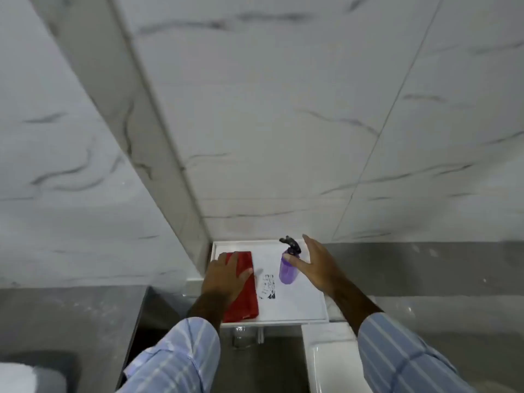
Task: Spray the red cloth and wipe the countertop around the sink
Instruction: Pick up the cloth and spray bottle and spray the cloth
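On the white tray (295, 314), the left hand (224, 276) lies flat, palm down, on the red cloth (243, 302), fingers spread and pressing on its far half; nothing is clenched, the hand simply rests on the fabric. The cloth is folded into a long strip and lies along the tray's left side, its near end reaching almost to the tray's near rim. The right hand (317, 268) is open, fingers extended and thumb apart, beside the purple spray bottle (287, 269); the thumb tip is at the bottle's shoulder, but whether it touches cannot be told, and no grasp is closed on it. The bottle stands in the far right part of the tray, with its black trigger head (290, 243) pointing left toward the far rim. Between cloth and bottle, on the tray floor, lies a small black-and-white printed label (268, 286), just right of the left hand's fingertips. Both forearms enter from the tray's near side in light blue striped sleeves (397, 355). Behind the tray rises a white marble-patterned tiled wall (283, 123); to its right runs a grey countertop (425, 268).
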`<state>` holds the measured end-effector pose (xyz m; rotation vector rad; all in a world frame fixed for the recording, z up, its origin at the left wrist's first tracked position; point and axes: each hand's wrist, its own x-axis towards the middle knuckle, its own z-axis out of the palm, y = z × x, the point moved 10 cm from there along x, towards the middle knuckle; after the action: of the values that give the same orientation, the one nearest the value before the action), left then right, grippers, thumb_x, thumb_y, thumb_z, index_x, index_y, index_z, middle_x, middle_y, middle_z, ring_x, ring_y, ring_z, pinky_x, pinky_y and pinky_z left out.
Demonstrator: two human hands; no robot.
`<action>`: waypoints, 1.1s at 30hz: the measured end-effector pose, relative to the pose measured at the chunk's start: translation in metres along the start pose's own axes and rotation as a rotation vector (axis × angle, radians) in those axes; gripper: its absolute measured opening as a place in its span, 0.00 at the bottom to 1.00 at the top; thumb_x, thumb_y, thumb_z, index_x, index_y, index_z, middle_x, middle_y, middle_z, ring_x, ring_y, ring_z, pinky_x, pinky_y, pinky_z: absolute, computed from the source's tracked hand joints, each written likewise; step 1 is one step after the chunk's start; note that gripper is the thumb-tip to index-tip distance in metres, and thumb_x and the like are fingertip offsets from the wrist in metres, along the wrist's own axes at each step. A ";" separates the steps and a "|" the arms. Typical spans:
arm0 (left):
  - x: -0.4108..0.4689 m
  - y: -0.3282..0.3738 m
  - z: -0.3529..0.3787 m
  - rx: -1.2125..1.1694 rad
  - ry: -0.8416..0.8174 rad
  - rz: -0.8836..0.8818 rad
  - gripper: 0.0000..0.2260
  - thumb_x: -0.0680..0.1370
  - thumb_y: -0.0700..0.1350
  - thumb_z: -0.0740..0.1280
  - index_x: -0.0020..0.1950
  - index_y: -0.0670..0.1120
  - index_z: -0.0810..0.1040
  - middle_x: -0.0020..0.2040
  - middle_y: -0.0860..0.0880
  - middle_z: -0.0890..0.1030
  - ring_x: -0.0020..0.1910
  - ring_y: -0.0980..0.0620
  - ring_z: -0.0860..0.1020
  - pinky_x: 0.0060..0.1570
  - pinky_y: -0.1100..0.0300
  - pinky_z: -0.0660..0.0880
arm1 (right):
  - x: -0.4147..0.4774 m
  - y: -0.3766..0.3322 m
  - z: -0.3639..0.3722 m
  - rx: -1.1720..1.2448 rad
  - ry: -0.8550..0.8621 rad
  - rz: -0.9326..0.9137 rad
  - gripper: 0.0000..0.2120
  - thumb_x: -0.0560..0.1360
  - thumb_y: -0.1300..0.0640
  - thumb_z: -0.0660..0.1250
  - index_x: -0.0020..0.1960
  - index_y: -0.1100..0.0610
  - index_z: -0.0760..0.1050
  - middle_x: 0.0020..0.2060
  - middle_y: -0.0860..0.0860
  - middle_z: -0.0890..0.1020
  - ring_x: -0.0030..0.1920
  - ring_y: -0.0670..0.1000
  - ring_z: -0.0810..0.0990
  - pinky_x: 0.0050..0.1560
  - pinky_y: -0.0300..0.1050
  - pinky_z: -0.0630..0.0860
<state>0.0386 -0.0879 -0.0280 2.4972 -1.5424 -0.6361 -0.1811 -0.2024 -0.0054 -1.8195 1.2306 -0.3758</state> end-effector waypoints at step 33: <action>0.022 0.024 0.042 -2.299 -0.489 -0.208 0.32 0.76 0.54 0.65 0.75 0.37 0.75 0.67 0.35 0.80 0.64 0.37 0.81 0.64 0.40 0.79 | 0.013 -0.055 0.053 0.561 -0.513 0.065 0.26 0.67 0.63 0.81 0.58 0.41 0.81 0.45 0.53 0.87 0.40 0.53 0.86 0.43 0.47 0.84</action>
<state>0.0097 -0.1146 -0.0637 0.5781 0.1118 -1.6004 -0.1073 -0.1811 0.0059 -1.2760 0.7278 -0.1731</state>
